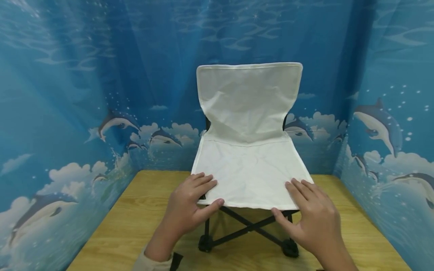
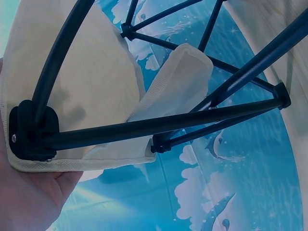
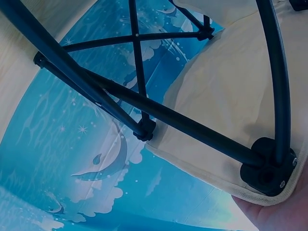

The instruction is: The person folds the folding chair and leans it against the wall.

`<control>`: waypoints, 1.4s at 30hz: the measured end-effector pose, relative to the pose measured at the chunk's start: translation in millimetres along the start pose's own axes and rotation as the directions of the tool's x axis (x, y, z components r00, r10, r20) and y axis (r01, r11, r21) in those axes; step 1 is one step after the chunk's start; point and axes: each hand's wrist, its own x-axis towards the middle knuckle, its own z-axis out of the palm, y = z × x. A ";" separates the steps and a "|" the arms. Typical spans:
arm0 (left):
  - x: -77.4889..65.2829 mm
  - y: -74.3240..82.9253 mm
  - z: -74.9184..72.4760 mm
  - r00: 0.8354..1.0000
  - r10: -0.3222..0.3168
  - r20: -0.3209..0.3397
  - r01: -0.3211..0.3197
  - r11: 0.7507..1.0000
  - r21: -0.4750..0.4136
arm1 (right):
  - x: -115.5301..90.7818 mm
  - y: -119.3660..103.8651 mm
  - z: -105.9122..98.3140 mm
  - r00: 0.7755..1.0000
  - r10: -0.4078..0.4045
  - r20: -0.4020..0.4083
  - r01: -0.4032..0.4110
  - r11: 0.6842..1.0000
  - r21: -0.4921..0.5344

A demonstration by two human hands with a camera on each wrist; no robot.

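Observation:
A small folding chair with a white fabric seat [image 1: 249, 173] and backrest [image 1: 249, 98] stands unfolded in front of me, facing my hands. On the seat's front left corner rests my left hand [image 1: 190, 205], its fingers extended over the fabric and its thumb along the front edge. My right hand [image 1: 313, 210] lies likewise on the front right corner. From below, the left wrist view shows a black plastic joint [image 2: 33, 130] under the cloth, with the palm beside it. A matching corner joint [image 3: 268, 166] appears in the right wrist view. Both hands' fingers are hidden there.
Crossed black legs [image 1: 251, 227] stand on black feet [image 1: 205, 243] on a wood-patterned tabletop [image 1: 135, 210]. Blue curtains [image 1: 152, 56] printed with dolphins and clouds enclose the back and both sides.

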 end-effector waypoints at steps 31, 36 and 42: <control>-7.6 -11.5 -9.4 1.000 -0.018 -0.017 0.018 1.000 0.020 | 3.3 -16.3 6.7 1.000 0.001 0.000 -0.001 1.000 0.004; -8.4 -14.3 -11.5 1.000 -0.017 -0.022 0.018 1.000 0.017 | 4.4 -19.5 7.4 1.000 0.003 0.006 -0.003 1.000 0.000; -9.9 -17.5 -13.9 0.999 -0.021 -0.024 0.021 1.000 0.006 | 4.9 -22.8 9.1 1.000 -0.001 0.009 0.002 1.000 -0.008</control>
